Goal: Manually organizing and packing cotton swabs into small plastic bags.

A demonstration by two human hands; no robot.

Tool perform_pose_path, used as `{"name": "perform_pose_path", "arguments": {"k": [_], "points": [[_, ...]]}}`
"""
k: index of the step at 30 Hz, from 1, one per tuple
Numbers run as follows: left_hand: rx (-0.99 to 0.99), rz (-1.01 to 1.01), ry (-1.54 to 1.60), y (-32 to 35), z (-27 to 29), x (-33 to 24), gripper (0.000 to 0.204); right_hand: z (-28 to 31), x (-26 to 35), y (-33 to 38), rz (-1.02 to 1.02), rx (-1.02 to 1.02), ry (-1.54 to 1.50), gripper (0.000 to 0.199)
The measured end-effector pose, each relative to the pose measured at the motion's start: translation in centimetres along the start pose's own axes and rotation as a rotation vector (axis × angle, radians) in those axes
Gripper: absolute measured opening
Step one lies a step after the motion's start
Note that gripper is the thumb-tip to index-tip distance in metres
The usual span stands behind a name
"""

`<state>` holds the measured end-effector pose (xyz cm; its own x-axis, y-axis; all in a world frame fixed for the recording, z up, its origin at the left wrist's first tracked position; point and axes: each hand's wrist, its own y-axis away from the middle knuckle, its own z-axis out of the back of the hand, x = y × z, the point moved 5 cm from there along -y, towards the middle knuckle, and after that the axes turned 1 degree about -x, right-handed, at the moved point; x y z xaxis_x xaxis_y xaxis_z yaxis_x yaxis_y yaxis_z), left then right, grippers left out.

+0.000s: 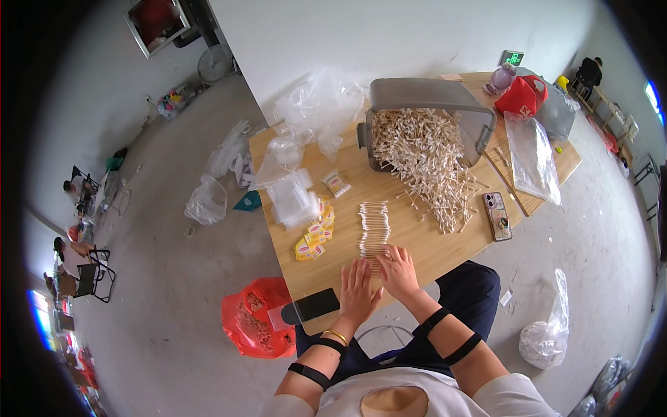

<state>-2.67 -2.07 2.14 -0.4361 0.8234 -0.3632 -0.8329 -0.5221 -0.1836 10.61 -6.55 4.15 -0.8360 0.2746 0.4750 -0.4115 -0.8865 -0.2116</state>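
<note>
A neat row of cotton swabs (375, 224) lies side by side on the wooden table, running away from me. My left hand (357, 288) rests flat at the near left end of that row, fingers stretched out. At its near right, my right hand (398, 272) lies over the closest swabs with its fingertips touching them; its fingers are extended and slightly apart. Some swabs are hidden under both hands. Beyond, a grey plastic bin (403, 90) lies on its side, and a big heap of loose cotton swabs (420, 149) spills from it toward me.
Left of the row are yellow-and-white cards (315, 233), clear plastic bags (290, 198) and a small filled packet (337, 183). A phone (497, 217) lies at the right edge. Below the table's left corner hangs a red bag (253, 323); a black phone-like slab (316, 306) lies nearby.
</note>
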Motion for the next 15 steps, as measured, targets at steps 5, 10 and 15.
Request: {"name": "perform_pose_path", "arguments": {"k": [5, 10, 15], "points": [[0.062, -0.024, -0.057, -0.7, -1.1, 0.1, 0.082, 0.1, 0.2, 0.1, 0.001, 0.008, 0.020, 0.038], [0.106, -0.034, -0.157, -0.5, -1.8, 0.2, 0.082, 0.4, 0.2, 0.1, 0.029, -0.028, -0.038, 0.034], [0.101, -0.035, -0.166, -0.3, -1.6, 0.0, 0.080, 0.8, -0.7, -0.4, 0.012, -0.054, -0.032, 0.032]]}}
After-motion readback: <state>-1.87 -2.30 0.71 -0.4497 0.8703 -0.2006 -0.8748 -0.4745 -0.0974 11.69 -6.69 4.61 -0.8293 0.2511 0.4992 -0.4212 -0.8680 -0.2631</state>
